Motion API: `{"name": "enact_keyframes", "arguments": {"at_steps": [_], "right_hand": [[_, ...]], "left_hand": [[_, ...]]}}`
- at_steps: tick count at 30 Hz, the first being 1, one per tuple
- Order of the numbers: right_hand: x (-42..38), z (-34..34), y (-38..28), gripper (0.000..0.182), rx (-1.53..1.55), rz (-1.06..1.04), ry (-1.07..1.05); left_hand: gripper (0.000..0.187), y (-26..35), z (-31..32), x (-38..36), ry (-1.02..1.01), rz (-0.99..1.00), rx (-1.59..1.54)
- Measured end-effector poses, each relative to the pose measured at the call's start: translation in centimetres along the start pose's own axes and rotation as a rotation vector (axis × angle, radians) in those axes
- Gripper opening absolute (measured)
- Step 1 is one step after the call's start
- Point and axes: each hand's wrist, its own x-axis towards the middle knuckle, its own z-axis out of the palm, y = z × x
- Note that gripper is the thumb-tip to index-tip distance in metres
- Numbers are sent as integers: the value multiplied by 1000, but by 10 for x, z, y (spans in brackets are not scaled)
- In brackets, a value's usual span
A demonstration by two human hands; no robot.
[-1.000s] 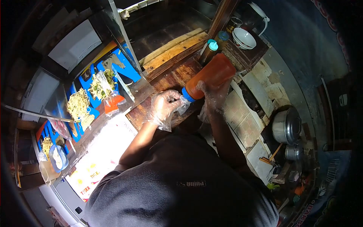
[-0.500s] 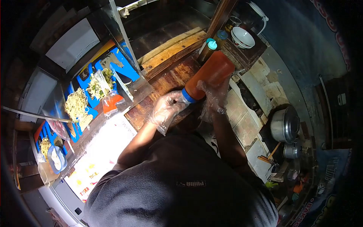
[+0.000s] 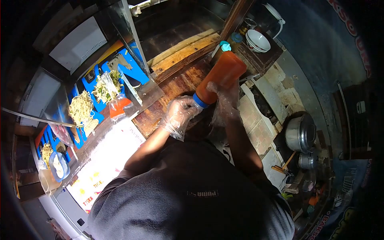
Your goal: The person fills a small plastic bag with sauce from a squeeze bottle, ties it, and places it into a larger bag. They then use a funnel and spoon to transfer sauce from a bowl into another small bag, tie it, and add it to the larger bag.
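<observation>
A large squeeze bottle of orange-red sauce (image 3: 222, 76) lies tilted across my front, its base up to the right and its blue cap (image 3: 199, 101) down to the left. My right hand (image 3: 225, 99), in a clear plastic glove, is wrapped round the lower side of the bottle, thumb across it. At the cap end, my left hand (image 3: 181, 115), gloved the same way, has its fingers closed against the blue cap. Part of those fingers is hidden by the glove's folds and the cap. Beneath both hands is a worn wooden board (image 3: 176, 90).
Noodles (image 3: 81, 109), a bag of shredded vegetables (image 3: 106, 87) and a red sauce packet (image 3: 119, 107) sit on the display shelf at left. White bowls (image 3: 258, 41) and a teal-capped bottle (image 3: 225, 47) stand at the upper right. Metal pots (image 3: 301, 133) are at right.
The bottle and my hands have shifted only slightly, the bottle's base end a little to the left. Both hands keep their hold on it.
</observation>
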Motion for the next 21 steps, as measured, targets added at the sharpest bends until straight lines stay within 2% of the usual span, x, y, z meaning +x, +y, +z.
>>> {"name": "enact_keyframes", "arguments": {"at_steps": [3, 5, 6, 8, 11, 17, 21], "right_hand": [[5, -11, 9, 85, -29, 54, -54], [5, -15, 14, 82, 80, 58, -121], [3, -13, 9, 82, 80, 58, -118], [-2, -10, -1, 71, 107, 65, -161], [2, -16, 3, 69, 147, 96, -184], [0, -3, -8, 62, 70, 37, -143], [8, -8, -3, 56, 97, 100, -136]], "left_hand": [[14, -4, -1, 0, -76, -104, -121], [17, -10, 1, 0, -103, -243, -298], [17, -12, 1, 0, -105, -244, -297], [18, -17, 1, 1, -241, -303, -661], [25, -12, -4, 6, -341, -282, -668], [25, -2, -5, 4, -320, -317, -731], [23, 8, -12, 6, -330, -320, -691]]}}
